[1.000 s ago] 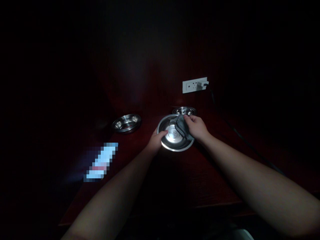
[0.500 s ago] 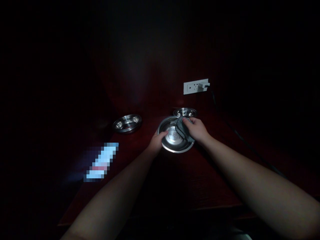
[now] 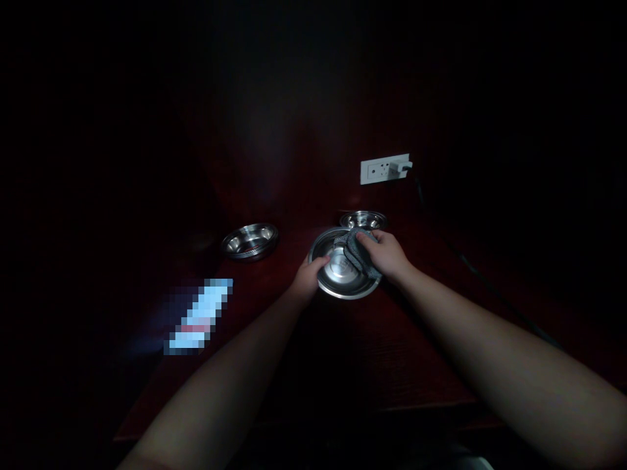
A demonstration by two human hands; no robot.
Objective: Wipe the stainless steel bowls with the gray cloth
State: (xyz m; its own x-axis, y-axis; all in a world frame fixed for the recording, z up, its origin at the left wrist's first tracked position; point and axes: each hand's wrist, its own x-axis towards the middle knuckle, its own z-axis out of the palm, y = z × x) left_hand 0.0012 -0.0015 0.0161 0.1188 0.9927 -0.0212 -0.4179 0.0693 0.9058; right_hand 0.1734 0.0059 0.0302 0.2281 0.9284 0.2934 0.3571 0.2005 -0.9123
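A shiny metal bowl [image 3: 337, 273] is tilted toward me above the dark red table. My left hand [image 3: 308, 275] grips its left rim, thumb over the inside and the other fingers hidden behind. In my right hand [image 3: 388, 253] is a grey-green checked cloth [image 3: 356, 251], bunched against the bowl's right side and partly covering its inside and rim. The right thumb presses on the cloth; the fingers beneath are mostly hidden. Just behind the held bowl stands another metal bowl [image 3: 362, 219], its front part covered.
Metal bowls, seemingly stacked [image 3: 251, 243], sit at the left. A bright, pixelated flat object [image 3: 200, 316] lies nearer on the left. On the back wall is a socket panel [image 3: 377, 170] with a plug [image 3: 400, 168]; a dark cable [image 3: 469, 264] runs down to the right. The table's front edge [image 3: 421, 408] is close.
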